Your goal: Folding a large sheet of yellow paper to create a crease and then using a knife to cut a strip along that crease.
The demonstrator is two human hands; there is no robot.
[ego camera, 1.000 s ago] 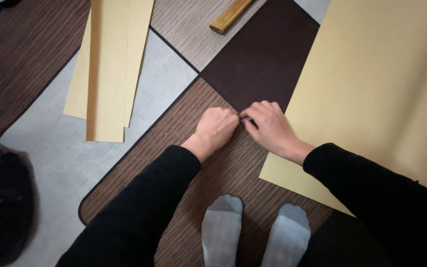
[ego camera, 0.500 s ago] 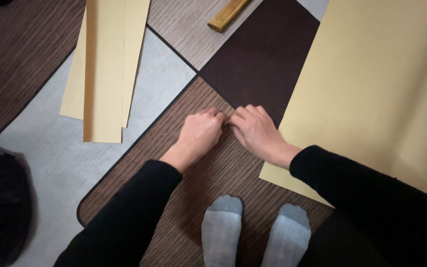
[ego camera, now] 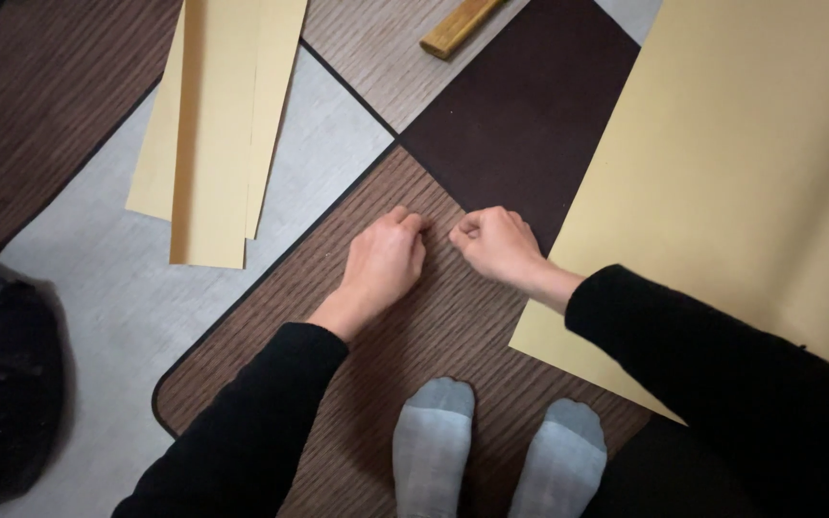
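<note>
My left hand [ego camera: 386, 259] and my right hand [ego camera: 496, 245] rest side by side on a brown ribbed rug [ego camera: 271, 317], a small gap between them. Both have the fingers curled in, thumbs against fingertips, and I see nothing in either hand. A large pale yellow sheet [ego camera: 722, 173] lies on the floor just right of my right hand, and my right forearm in a black sleeve crosses its lower corner. Below the hands are my two feet in grey socks [ego camera: 434, 441].
Long pale yellow strips [ego camera: 213, 125] lie stacked at the upper left on the grey floor. A wooden stick [ego camera: 458, 24] sits at the top edge. A black plastic bag [ego camera: 2, 384] fills the lower left. A dark brown rug panel [ego camera: 520, 115] lies beyond the hands.
My hands, touching at the fingertips before, have drawn slightly apart. The view has shifted a little; the sheets have not moved.
</note>
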